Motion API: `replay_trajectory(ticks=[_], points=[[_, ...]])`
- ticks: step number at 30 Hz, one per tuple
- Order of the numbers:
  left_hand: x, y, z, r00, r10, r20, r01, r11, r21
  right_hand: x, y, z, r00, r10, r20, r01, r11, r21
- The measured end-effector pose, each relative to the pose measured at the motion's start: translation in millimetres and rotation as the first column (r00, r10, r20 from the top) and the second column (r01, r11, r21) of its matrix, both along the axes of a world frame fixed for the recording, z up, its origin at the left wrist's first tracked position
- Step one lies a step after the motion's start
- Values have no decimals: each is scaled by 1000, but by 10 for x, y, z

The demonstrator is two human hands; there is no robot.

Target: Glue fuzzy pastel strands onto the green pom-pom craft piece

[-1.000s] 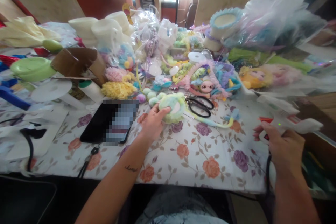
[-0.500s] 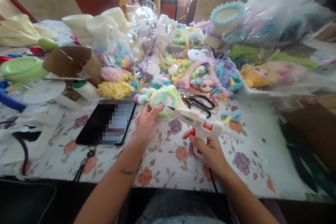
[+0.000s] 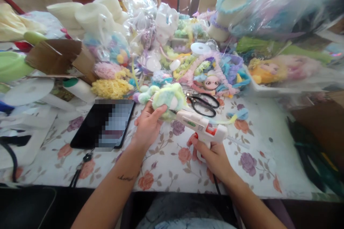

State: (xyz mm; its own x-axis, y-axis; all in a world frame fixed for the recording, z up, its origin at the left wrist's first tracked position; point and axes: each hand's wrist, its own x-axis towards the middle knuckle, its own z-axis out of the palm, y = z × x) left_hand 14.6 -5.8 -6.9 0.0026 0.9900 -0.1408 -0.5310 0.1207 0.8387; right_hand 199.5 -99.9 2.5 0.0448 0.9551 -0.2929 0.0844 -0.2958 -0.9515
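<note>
– While the left hand [image 3: 147, 125] pinches the plush [image 3: 167, 97] over the tabletop [image 3: 172, 171], beside the scissors [image 3: 205, 104], what's the main risk?
– Burn. The glue gun [image 3: 200, 125] has its tip [image 3: 174, 112] at the plush, near the left thumb [image 3: 160, 110]. A slip could put it on skin.
– Right hand [image 3: 215, 158]?
– Fingers wrapped round the glue gun; can't tell if they're squeezing. Too early a squeeze could drip onto the fuzz. If the pinch slackens, the plush could roll.
</note>
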Motion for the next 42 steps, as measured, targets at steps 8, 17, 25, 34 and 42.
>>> replay_trajectory(ticks=[8, 17, 25, 34, 42], points=[[11, -1, 5, 1000, -16, -11, 16, 1000, 16, -6, 7, 25, 1000, -10, 16, 10, 1000, -14], [15, 5, 12, 1000, -4, -5, 4, 1000, 11, 9, -18, -6, 999, 48, 25, -49, 998, 40], [6, 10, -7, 1000, 2, -10, -2, 1000, -4, 12, -9, -16, 998, 8, 65, -9, 1000, 12], [9, 25, -10, 1000, 17, -18, -17, 1000, -9, 36, -12, -63, 995, 61, 84, -66, 996, 60], [17, 18, 0, 1000, 23, -10, -23, 999, -22, 34, -18, -58, 990, 49, 129, -53, 998, 28]])
